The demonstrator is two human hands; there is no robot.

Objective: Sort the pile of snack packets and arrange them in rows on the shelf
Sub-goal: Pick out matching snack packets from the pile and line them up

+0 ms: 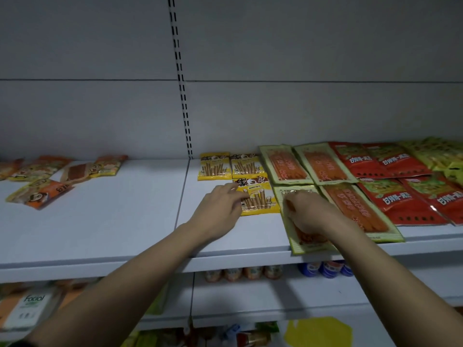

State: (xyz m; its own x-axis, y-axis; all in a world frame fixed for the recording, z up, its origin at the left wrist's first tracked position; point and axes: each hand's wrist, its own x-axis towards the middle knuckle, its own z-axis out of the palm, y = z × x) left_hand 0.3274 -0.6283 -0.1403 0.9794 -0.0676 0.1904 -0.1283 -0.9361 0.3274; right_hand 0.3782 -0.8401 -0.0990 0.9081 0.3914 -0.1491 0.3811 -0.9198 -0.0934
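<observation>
Yellow packet (259, 197) lies under left fingers (234, 190) on shelf (140, 221).

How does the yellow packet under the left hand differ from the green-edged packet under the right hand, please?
1. The yellow packet is short and squarish; the green-edged packet is long and narrow.
2. The yellow packet lies wholly on the shelf; the green-edged packet's near end juts past the front edge.
3. The yellow packet shows brown rolls; the green-edged one shows orange strips.

Both lie flat, each touched by a hand: left hand, right hand.
</observation>
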